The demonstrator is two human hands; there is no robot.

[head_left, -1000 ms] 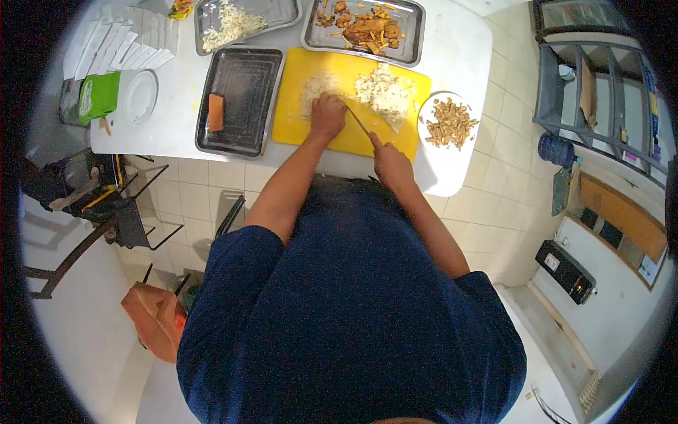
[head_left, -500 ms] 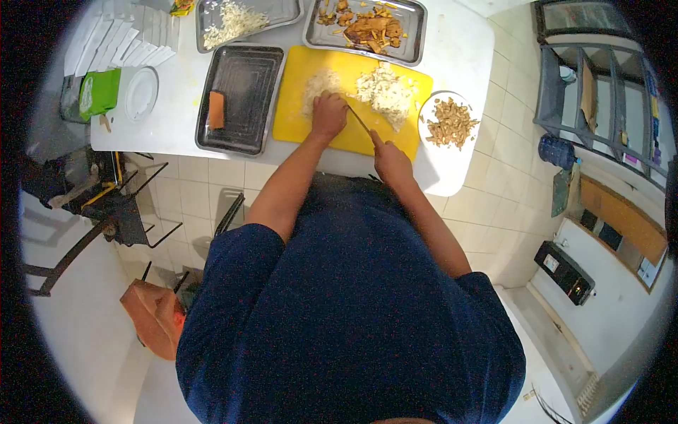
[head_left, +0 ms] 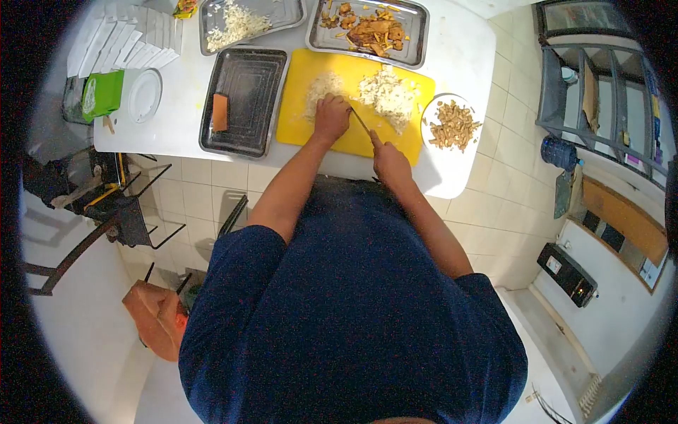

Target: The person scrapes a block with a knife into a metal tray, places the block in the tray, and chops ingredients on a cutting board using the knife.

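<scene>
A yellow cutting board (head_left: 296, 131) lies on the white table, bearing two heaps of chopped pale food. My right hand (head_left: 392, 162) is wrapped round the handle of a knife (head_left: 361, 121), whose blade points up and left. At the blade's tip, my left hand (head_left: 332, 119) is closed with fingers bent down at the lower edge of the left heap (head_left: 323, 88); what its fingertips hold is hidden. The right heap (head_left: 387, 99) of pale pieces is beyond the knife. Beside the board stands a white plate (head_left: 428, 113) with brown chopped pieces (head_left: 453, 126).
Left of the board is a dark tray (head_left: 247, 106) with an orange-brown block (head_left: 219, 113). Behind are a tray of pale shreds (head_left: 236, 25) and a tray of brown pieces (head_left: 371, 32). White boxes (head_left: 120, 42), a green pack (head_left: 102, 94) and a white lid (head_left: 145, 95) are far left.
The whole view has shifted slightly. Both hands remain at nearly the same place on the board, with the knife still in my right hand.
</scene>
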